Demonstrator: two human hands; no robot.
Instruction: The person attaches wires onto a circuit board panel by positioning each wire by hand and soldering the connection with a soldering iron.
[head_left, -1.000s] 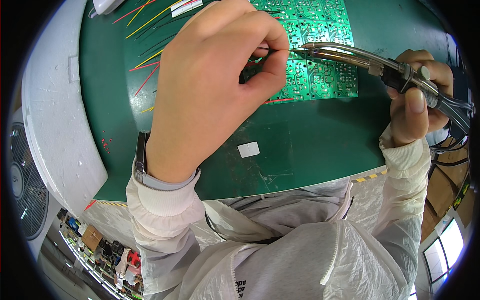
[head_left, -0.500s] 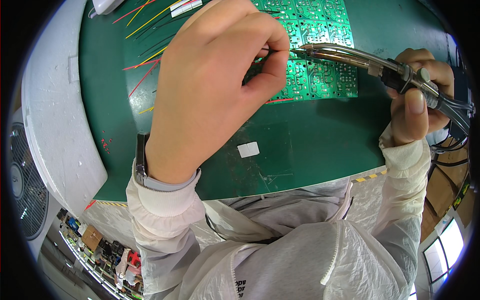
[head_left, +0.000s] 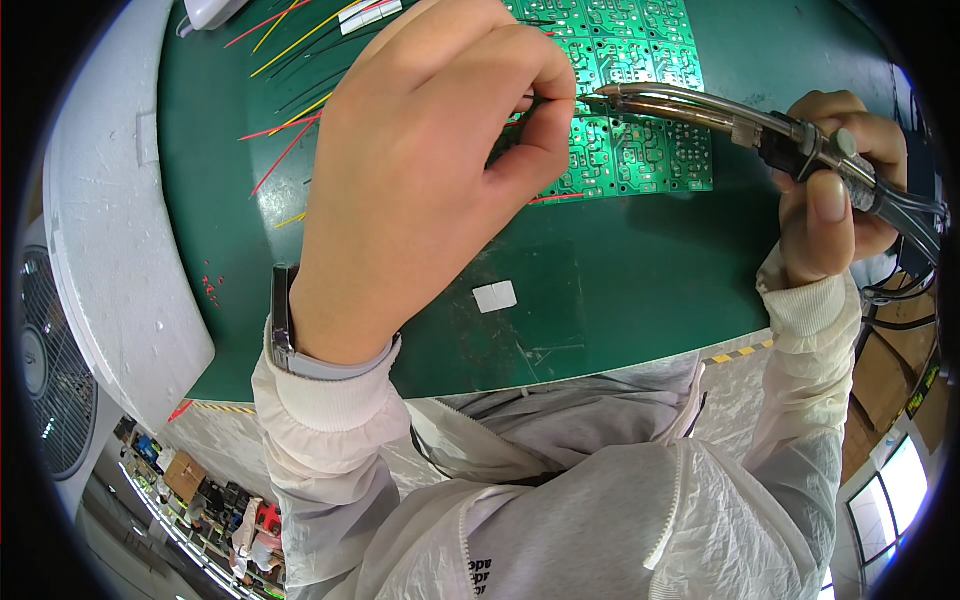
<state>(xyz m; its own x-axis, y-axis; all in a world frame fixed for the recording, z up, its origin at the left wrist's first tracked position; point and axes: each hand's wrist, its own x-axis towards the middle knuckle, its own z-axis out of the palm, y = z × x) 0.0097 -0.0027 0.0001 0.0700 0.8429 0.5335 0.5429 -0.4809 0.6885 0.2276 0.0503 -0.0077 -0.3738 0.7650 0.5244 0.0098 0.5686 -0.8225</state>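
Observation:
My left hand [head_left: 430, 150] is over the left part of a panel of green circuit boards [head_left: 640, 160], thumb and forefinger pinched together. A thin black wire [head_left: 534, 97] shows in that pinch; most of it is hidden by the fingers. From the right, my right hand [head_left: 840, 210] grips a soldering iron [head_left: 690, 108] with a thin metal tube running along its top. Its tip points left and sits right at my left fingertips, over the boards. Whether it touches a pad or the wire is too small to tell.
Red, yellow and black wires [head_left: 300, 45] stick out left of the boards. A small white label [head_left: 495, 296] lies on the green mat [head_left: 590, 270], with red scraps [head_left: 210, 285] at left. White foam [head_left: 120, 230] borders the mat. Black cables [head_left: 905, 215] trail from the iron.
The board panel has shifted very slightly left and up, with the red wire at its lower edge. Both hands and the iron have moved a touch left, in the same hold.

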